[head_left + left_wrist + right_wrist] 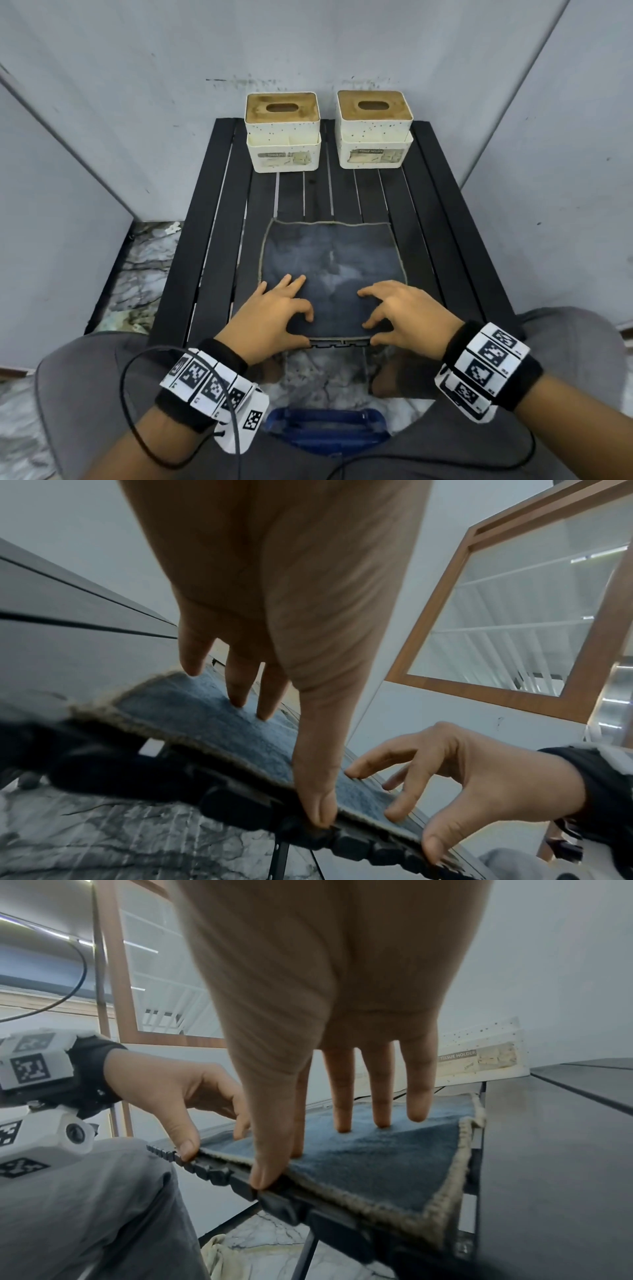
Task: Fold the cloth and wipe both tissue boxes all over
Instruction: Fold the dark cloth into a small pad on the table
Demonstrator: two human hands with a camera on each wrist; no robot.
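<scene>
A dark blue cloth [332, 260] with a pale hem lies flat on the near half of the black slatted table [428, 212]. My left hand [306, 329] and right hand [371, 332] sit on its near edge. Each thumb is against the hem and the index finger curls on top, pinching it. The other fingertips rest on the fabric. The left wrist view shows the cloth [192, 712] under my left hand [294, 764]. The right wrist view shows the cloth [387, 1153] under my right hand [274, 1164]. Two speckled cream tissue boxes with wooden lids stand at the back, one left [282, 137] and one right [373, 133].
Grey walls close in behind and on both sides of the table. Bare slats separate the cloth from the boxes. My knees in grey trousers flank the table's front edge, with a blue object [325, 425] on the marble floor between them. A black cable [130, 394] loops from my left wrist.
</scene>
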